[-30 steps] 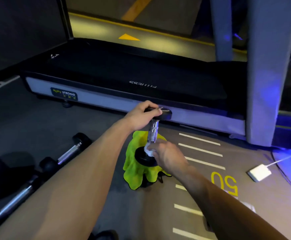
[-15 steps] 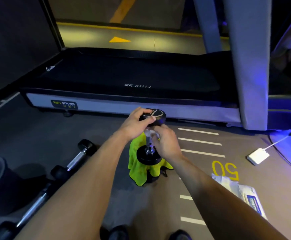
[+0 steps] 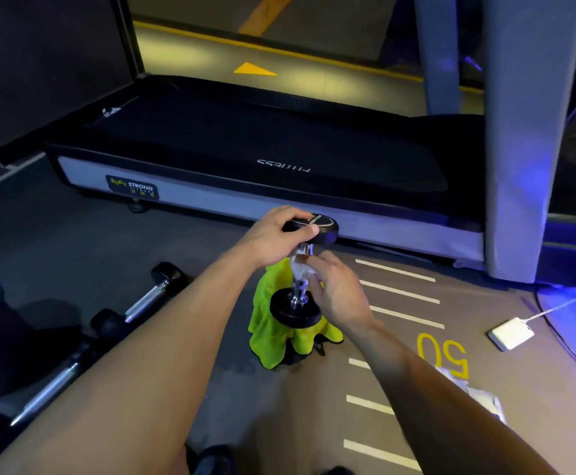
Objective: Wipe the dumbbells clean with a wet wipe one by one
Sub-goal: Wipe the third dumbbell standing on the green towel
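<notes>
A dumbbell [image 3: 305, 269] stands upright on a yellow-green cloth [image 3: 272, 341] on the floor [image 3: 211, 337]. The left hand [image 3: 272, 240] grips its top head. The right hand [image 3: 336, 289] holds a white wipe [image 3: 298, 269] around the metal handle. Two more dumbbells [image 3: 149, 298] lie at the left, near a treadmill [image 3: 245, 145].

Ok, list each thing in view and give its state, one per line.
Upright dumbbell: standing on end on the green cloth, being wiped.
Wet wipe: wrapped round the upright dumbbell's handle.
Left hand: grips the top weight.
Right hand: holds the wipe against the handle.
Green cloth: crumpled under the dumbbell.
Two other dumbbells: lying flat on the floor, untouched.
Wipes pack: lying flat on the floor.
</notes>
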`<state>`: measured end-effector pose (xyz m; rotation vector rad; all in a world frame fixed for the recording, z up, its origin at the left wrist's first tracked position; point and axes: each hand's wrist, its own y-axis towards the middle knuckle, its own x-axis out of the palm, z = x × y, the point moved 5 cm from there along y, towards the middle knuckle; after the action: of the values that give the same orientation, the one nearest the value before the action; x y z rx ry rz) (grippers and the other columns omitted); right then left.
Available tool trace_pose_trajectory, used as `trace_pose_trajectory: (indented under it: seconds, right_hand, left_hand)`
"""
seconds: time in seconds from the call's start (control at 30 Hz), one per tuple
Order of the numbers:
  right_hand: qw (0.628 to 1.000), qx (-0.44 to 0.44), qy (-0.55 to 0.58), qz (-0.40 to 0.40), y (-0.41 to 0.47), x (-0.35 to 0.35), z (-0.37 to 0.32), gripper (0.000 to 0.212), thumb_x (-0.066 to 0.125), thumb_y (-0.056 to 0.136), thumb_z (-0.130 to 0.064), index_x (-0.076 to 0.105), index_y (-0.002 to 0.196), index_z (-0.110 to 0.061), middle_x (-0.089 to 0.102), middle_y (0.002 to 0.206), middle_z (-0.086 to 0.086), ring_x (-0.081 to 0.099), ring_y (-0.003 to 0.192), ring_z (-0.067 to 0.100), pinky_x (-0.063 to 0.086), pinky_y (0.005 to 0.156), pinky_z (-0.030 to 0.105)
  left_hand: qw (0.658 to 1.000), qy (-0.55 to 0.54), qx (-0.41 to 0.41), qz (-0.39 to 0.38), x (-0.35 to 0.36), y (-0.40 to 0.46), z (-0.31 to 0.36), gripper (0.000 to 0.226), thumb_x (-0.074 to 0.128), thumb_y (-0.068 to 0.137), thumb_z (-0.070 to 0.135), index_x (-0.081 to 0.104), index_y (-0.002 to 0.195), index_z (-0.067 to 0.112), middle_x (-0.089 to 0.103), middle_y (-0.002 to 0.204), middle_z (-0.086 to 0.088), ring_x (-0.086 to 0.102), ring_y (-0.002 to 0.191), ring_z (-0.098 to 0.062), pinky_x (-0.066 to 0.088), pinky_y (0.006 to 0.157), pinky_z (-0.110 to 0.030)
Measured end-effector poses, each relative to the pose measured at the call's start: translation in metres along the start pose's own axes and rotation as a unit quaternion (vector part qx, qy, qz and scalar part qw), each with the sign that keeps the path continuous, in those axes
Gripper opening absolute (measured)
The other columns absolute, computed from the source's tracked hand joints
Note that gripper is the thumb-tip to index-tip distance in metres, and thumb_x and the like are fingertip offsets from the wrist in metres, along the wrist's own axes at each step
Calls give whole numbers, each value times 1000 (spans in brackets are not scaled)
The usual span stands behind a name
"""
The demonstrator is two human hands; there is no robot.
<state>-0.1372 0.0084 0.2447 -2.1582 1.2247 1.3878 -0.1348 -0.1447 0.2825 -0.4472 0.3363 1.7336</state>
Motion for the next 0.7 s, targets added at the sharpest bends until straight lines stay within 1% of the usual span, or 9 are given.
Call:
trace_pose_trajectory:
  seconds: [0.1, 0.17, 0.27, 0.33, 0.4, 0.43, 0.53, 0.63, 0.7]
  right_hand:
    - [999, -9, -20, -40, 5, -4, 10, 41, 53, 90, -21, 65, 127, -34, 59, 101, 1, 62, 93, 32, 52, 78, 45]
    - [1000, 8, -8, -15, 5, -9, 18, 39, 54, 88, -20, 68, 121, -33, 63, 102, 2, 63, 91, 28, 52, 80, 43]
    - [996, 39, 61, 44, 8, -13, 19, 37, 61, 89, -7, 73, 116, -28, 58, 95, -3, 58, 77, 18, 46, 77, 31]
    - [990, 44, 107, 78, 16, -16, 17, 36, 63, 87, 0, 76, 111, -24, 53, 90, -6, 58, 76, 16, 43, 75, 20]
    - [985, 52, 121, 109, 22, -21, 18, 36, 64, 85, 3, 78, 106, -22, 53, 90, -7, 57, 80, 12, 38, 74, 7]
    - [983, 54, 124, 121, 23, -23, 19, 36, 65, 85, 4, 78, 106, -21, 53, 91, -7, 57, 81, 10, 38, 76, 6]
    - [983, 32, 133, 120, 22, -22, 15, 38, 64, 85, 3, 74, 117, -17, 53, 104, -2, 60, 93, 16, 48, 87, 22]
    - [999, -6, 47, 19, 19, -5, 14, 59, 64, 86, -6, 54, 142, -21, 47, 136, -1, 50, 121, 20, 43, 102, 30]
    - [999, -16, -20, -33, 16, 6, 15, 67, 62, 87, -12, 43, 150, -21, 45, 144, 0, 46, 125, 27, 43, 106, 42]
  left_hand:
    - [1000, 3, 15, 14, 0, 7, 4, 27, 74, 92, 40, 73, 118, 31, 61, 125, 8, 58, 113, -8, 41, 93, -19]
    - [999, 2, 25, 29, 2, 13, 5, 20, 74, 93, 37, 74, 111, 28, 66, 118, 5, 61, 107, -10, 46, 93, -23]
    - [999, -9, 26, 38, 4, 19, 2, 18, 73, 93, 37, 75, 109, 27, 70, 114, 6, 63, 105, -9, 47, 92, -25]
    - [999, -21, 21, 41, 4, 22, -1, 19, 73, 94, 36, 75, 110, 26, 72, 112, 7, 64, 104, -9, 46, 89, -23]
    - [999, -33, 10, 41, 2, 24, -2, 18, 74, 93, 36, 76, 108, 26, 73, 106, 10, 64, 98, -6, 46, 85, -16]
    - [999, -37, 6, 38, 2, 25, -2, 18, 74, 93, 36, 76, 107, 25, 72, 102, 12, 63, 92, -1, 45, 80, -10]
    - [999, -32, 1, 38, 1, 28, -1, 18, 74, 94, 33, 76, 108, 23, 71, 99, 13, 58, 83, 6, 37, 65, 2]
    - [998, -37, -4, 46, -6, 30, -5, 19, 72, 95, 33, 75, 109, 21, 71, 101, 10, 58, 84, 3, 37, 64, 2]
    - [997, -55, -14, 52, -10, 31, -11, 18, 73, 95, 33, 76, 107, 20, 71, 98, 10, 58, 83, 3, 38, 64, 2]
